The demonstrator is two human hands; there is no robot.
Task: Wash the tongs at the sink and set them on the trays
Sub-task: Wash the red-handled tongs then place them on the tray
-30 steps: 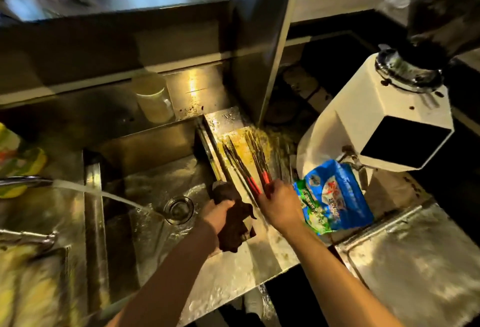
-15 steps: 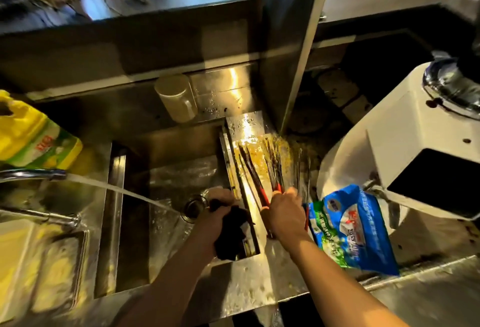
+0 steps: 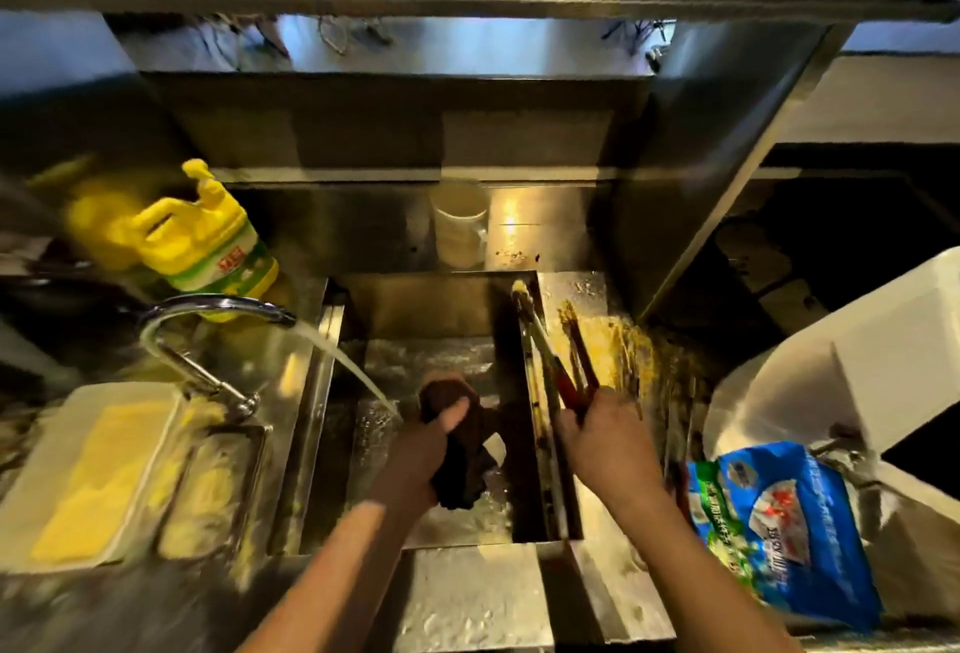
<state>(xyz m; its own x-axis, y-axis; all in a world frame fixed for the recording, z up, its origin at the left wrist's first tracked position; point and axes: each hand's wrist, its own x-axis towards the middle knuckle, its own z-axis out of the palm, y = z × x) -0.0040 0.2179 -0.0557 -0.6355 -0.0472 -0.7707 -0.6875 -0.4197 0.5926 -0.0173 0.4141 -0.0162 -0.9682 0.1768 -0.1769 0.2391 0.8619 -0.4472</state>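
My right hand [image 3: 605, 437] grips metal tongs [image 3: 545, 340] by their red handles at the right edge of the steel sink [image 3: 431, 356]; their tips point away from me along the sink's rim. More tongs [image 3: 579, 346] lie on the greasy, yellow-stained counter just right of them. Over the basin my left hand [image 3: 431, 439] holds a dark brown cloth [image 3: 462, 465]. Water streams from the curved tap [image 3: 208, 309] into the basin beside the cloth.
A yellow detergent bottle [image 3: 208, 242] stands behind the tap. Trays [image 3: 98, 470] holding yellow pieces sit on the left counter. A cup [image 3: 460, 226] stands behind the sink. A blue bag [image 3: 779, 522] and a white machine [image 3: 857, 372] crowd the right side.
My right hand has lifted one pair of tongs off the counter toward the sink's edge. My left hand has carried the cloth over the basin. The view has swung left.
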